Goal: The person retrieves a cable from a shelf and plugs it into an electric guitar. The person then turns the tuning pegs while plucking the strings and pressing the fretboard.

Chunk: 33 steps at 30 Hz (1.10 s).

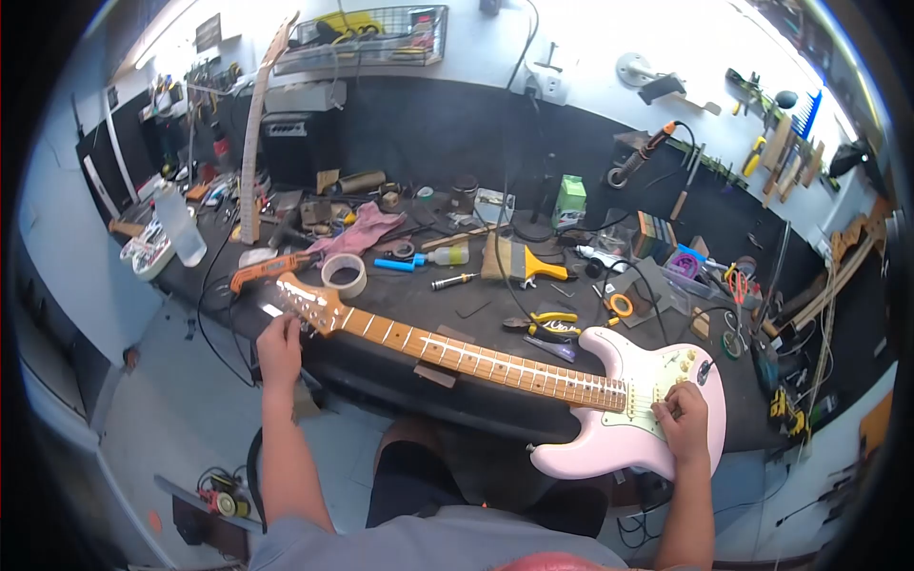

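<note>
A pale pink electric guitar (609,452) lies face up across the near edge of the workbench, its maple neck (476,362) pointing left. My left hand (279,352) is at the near edge of the headstock (312,301), fingers pinched around a tuning peg. A small bright white piece (271,309) shows just beyond those fingertips; its kind is unclear. Over the strings near the bridge, my right hand (683,419) has its fingers curled together. Whatever they pinch, if anything, is hidden. A small wooden block (435,377) shows beneath the neck.
Behind the neck lie a masking tape roll (344,275), an orange-handled tool (269,271), yellow-handled pliers (552,324), a wide brush (519,262) and a screwdriver (455,281). A spare guitar neck (252,162) stands upright at the left. Cables cross the bench.
</note>
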Available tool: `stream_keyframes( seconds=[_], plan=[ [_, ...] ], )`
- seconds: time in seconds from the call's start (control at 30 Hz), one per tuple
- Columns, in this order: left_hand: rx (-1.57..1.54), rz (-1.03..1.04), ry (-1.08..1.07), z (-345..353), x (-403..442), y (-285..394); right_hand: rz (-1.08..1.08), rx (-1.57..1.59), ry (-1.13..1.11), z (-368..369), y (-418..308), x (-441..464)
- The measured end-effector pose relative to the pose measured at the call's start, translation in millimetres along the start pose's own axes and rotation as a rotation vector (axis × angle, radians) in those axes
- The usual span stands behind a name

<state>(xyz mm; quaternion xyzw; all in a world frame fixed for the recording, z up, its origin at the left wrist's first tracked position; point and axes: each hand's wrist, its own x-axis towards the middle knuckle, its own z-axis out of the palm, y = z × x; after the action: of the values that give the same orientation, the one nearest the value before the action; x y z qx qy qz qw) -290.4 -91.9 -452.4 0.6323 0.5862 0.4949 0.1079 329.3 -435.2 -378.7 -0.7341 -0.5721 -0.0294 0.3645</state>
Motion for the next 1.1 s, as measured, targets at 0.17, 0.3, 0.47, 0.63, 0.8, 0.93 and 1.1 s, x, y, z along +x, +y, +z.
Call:
stream_keyframes(
  seconds=[0.17,0.3,0.47,0.63,0.8,0.93,1.1],
  plan=[
    [0.229,0.238,0.105,4,-5,5,-0.021,-0.011,0.016,1,2,1],
    [0.231,0.187,0.126,10,-6,6,-0.024,-0.012,0.009,0,3,1],
    [0.063,-0.163,0.037,10,1,13,-0.034,0.004,0.014,0,1,2],
    [-0.078,-0.353,-0.008,11,9,2,-0.031,-0.01,0.009,-1,-1,2],
    [-0.205,-0.458,-0.036,14,12,-5,-0.026,-0.01,0.004,-1,-1,3],
    [-0.371,-0.59,-0.085,13,17,-7,-0.124,-0.028,0.018,-1,1,3],
    [0.306,-0.15,0.19,6,-12,59,-0.079,-0.026,-0.021,0,3,3]
  ],
)
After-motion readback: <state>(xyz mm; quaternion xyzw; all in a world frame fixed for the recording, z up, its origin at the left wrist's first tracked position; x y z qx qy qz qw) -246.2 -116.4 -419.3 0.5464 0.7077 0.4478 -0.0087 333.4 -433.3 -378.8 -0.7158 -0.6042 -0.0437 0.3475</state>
